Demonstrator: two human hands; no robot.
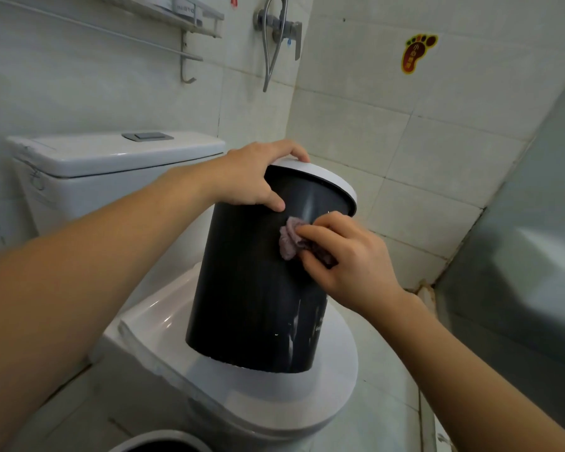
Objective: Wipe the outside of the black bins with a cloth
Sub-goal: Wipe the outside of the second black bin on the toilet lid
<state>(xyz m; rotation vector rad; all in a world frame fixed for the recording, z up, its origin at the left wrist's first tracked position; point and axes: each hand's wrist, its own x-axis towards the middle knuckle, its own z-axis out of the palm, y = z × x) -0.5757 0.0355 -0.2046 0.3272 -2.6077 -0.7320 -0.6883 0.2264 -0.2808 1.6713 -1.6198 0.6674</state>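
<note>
Black bin [255,288] stands on the closed toilet lid [333,380], left hand [252,177] clamped on its white rim, right hand [346,256] pinching the cloth [289,239] against its upper side; streaks lower down and a second bin [160,443] likely remain.

The tall round plastic bin [255,288] I hold is black with a white rim and pale streaks low on its wall. The crumpled cloth [291,238] in my right hand [346,259] is dull mauve. At one o'clock, a foot-shaped wall sticker [416,53] shows yellow, red and brown. The glossy ceramic toilet [274,396] is white.
</note>
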